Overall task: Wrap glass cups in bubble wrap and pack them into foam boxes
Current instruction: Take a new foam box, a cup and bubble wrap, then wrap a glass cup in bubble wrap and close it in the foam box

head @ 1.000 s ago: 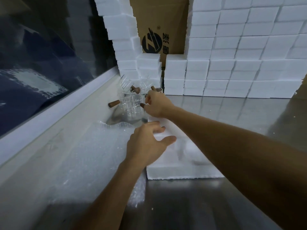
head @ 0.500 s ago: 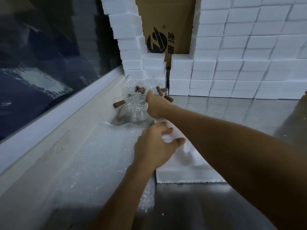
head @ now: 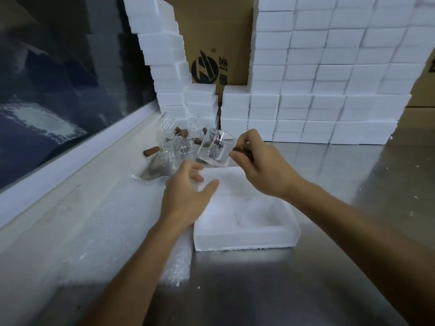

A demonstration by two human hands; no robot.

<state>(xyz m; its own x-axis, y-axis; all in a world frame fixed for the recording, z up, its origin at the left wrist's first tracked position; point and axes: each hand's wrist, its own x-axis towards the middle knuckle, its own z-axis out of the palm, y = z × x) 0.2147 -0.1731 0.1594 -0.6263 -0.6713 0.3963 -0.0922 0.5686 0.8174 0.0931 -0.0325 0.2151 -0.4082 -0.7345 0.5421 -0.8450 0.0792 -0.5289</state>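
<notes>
Behind the held cup (head: 215, 148), more cups (head: 173, 147) cluster.

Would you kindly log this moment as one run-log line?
right hand: grips glass cup by its brown handle, tilted, in the air | left hand: open below it | open foam box: on table

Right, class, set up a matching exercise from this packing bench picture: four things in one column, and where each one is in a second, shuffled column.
Things:
1. glass cup
2. open foam box
3. bubble wrap
4. cardboard carton

Places:
A. standing behind the stacked foam boxes
B. spread on the bench, left of the left hand
C. held up by its brown handle in the right hand
D. lying on the steel bench under both hands

Pairs: 1-C, 2-D, 3-B, 4-A
</notes>
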